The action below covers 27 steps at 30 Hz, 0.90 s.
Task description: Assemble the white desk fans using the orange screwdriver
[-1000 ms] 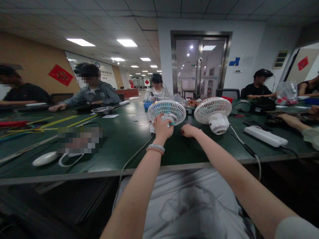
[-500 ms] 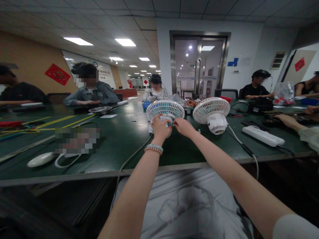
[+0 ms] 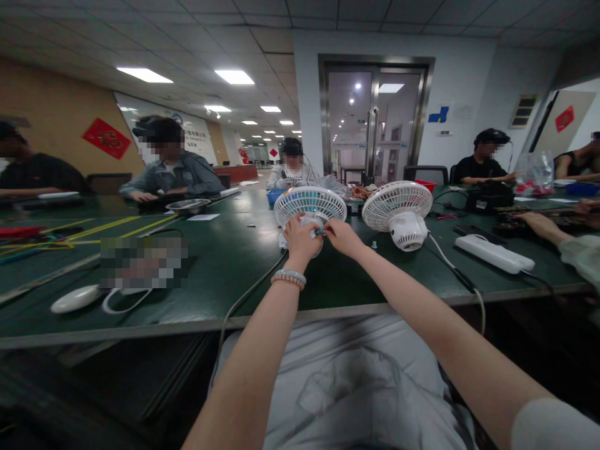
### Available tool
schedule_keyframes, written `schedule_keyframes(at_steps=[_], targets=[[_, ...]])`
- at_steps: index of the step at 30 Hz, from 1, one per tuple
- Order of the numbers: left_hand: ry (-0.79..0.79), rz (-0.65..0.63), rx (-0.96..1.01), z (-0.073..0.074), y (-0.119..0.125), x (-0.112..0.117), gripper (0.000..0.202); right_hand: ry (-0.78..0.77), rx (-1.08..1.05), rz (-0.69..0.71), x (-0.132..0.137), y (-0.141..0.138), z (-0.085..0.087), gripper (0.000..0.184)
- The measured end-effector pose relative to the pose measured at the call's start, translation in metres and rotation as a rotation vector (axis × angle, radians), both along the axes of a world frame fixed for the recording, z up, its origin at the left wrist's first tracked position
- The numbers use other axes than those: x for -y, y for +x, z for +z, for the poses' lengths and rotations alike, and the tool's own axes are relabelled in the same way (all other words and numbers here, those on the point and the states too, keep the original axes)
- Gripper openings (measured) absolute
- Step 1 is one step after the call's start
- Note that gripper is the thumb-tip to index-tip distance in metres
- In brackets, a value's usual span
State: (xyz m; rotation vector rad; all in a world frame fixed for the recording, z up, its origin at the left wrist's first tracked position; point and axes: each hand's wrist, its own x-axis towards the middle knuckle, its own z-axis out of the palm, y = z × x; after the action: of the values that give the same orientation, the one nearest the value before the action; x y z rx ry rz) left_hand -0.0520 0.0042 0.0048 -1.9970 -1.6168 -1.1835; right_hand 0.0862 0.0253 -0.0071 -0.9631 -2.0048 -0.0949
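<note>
A white fan (image 3: 290, 203) lies on the green table in front of me, its round grille tipped away and its motor housing toward me. My left hand (image 3: 301, 239) is closed around that housing and covers most of it. Close by, my right hand (image 3: 344, 237) pinches at a small teal piece (image 3: 319, 232), which sits between its fingertips and my left thumb. Exactly what the teal piece is stays too small to make out. A similar pale teal bit (image 3: 374, 244) lies on the table to the right.
A second white fan (image 3: 403, 215) stands to the right, its cord running over the table edge (image 3: 347, 310). Farther right lies a white power strip (image 3: 494, 253). At left are a white oval object (image 3: 75, 300) and yellow strips. Several people sit around the table.
My right fingertips have shifted very slightly left, closer to my left thumb. My left hand keeps its place on the fan, and the view has tilted a little.
</note>
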Motion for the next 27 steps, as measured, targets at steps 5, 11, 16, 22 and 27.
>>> schedule_keyframes(at_steps=[5,11,16,22,27], targets=[[-0.012,0.009,0.002,0.0009,0.0005,0.0011,0.016,0.007,-0.086,0.015,-0.0027,-0.0021,-0.003,0.007],[-0.007,-0.001,0.0,0.0004,-0.0001,-0.0001,0.016,0.011,-0.151,0.028,-0.0006,-0.0018,-0.0021,0.005],[-0.004,0.0,0.002,0.0003,0.0,-0.0003,0.016,0.007,-0.149,0.024,0.0031,-0.0016,-0.0004,0.006],[-0.03,0.015,-0.001,0.0025,0.0018,0.0024,0.017,-0.005,-0.127,0.014,0.0067,-0.0007,0.0012,0.011],[-0.027,0.011,-0.005,0.0026,0.0013,0.0026,0.016,-0.019,-0.123,0.01,0.004,-0.001,0.0,0.011]])
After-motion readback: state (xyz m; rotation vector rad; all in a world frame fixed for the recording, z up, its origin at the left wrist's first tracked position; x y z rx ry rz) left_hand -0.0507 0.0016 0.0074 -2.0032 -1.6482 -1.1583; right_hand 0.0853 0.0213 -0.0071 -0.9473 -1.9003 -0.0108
